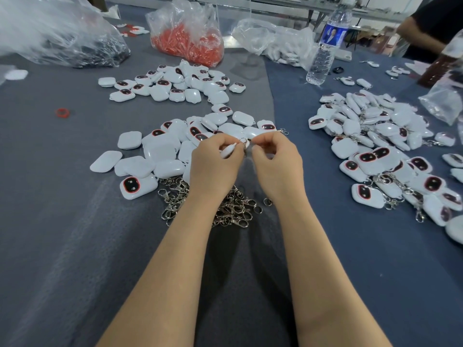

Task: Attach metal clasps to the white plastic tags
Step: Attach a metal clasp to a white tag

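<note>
My left hand (215,164) grips a white plastic tag (228,150) edge-on above the table. My right hand (274,161) pinches a small metal clasp (245,146) at the tag's end, between the two hands. Under my wrists lies a heap of loose metal clasps (233,206). A pile of white tags with dark, red-rimmed windows (160,151) spreads just beyond and left of my hands. To the right sits a bigger pile of tags with clasps on them (375,146).
A further tag pile (175,83) lies behind. Plastic bags stand at the back: dark parts (82,51), red parts (190,46), white parts (278,46). A water bottle (325,46) stands right of centre. A red ring (62,112) lies left. Another person's arm (421,36) is far right.
</note>
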